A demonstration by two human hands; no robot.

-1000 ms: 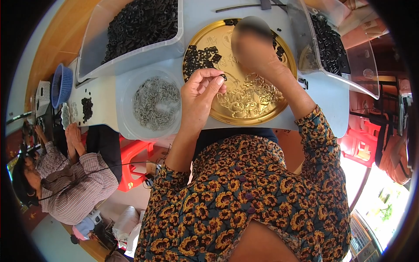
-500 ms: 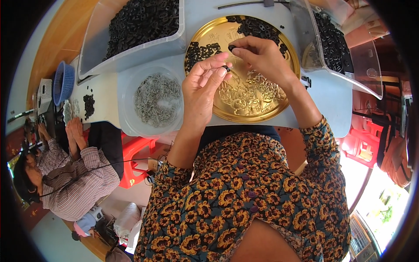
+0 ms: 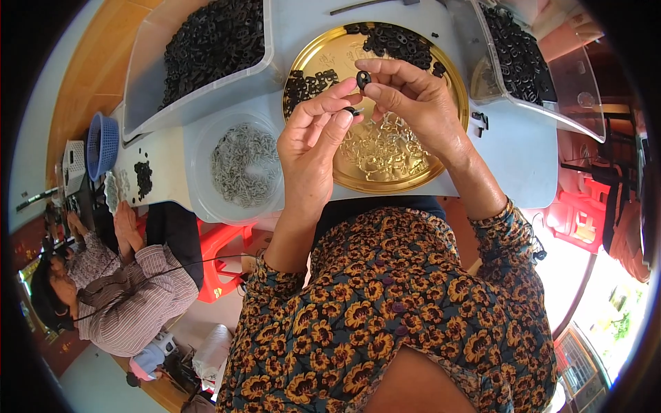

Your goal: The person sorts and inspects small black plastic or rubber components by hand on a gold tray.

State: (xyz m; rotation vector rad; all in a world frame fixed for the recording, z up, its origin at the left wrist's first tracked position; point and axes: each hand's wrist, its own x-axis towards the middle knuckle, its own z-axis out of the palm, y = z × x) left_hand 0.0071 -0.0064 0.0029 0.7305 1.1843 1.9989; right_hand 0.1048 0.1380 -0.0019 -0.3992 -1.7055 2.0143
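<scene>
Over a round gold tray (image 3: 318, 180) my two hands are close together. My right hand (image 3: 421, 103) pinches a small black oval part with holes (image 3: 363, 80) between thumb and forefinger. In my left hand (image 3: 311, 141), thumb and fingertips are closed on another small black part (image 3: 352, 111), with a bit of bright metal at its end. Black oval parts (image 3: 396, 43) are heaped at the tray's far side, and more black pieces (image 3: 311, 84) lie at its left. Small shiny metal pieces (image 3: 385, 155) are spread over the near part of the tray.
Left of the tray stands a clear round tub (image 3: 200, 186) of small metal pieces (image 3: 241, 165). Clear bins of black parts stand at far left (image 3: 270, 41) and far right (image 3: 482, 51). At left sit a blue basket (image 3: 102, 146) and a person in a striped shirt (image 3: 148, 299).
My right hand has turned its black part so its flat, holed face shows. The black part in my left hand now shows a metal tip. The whole view has shifted slightly.
</scene>
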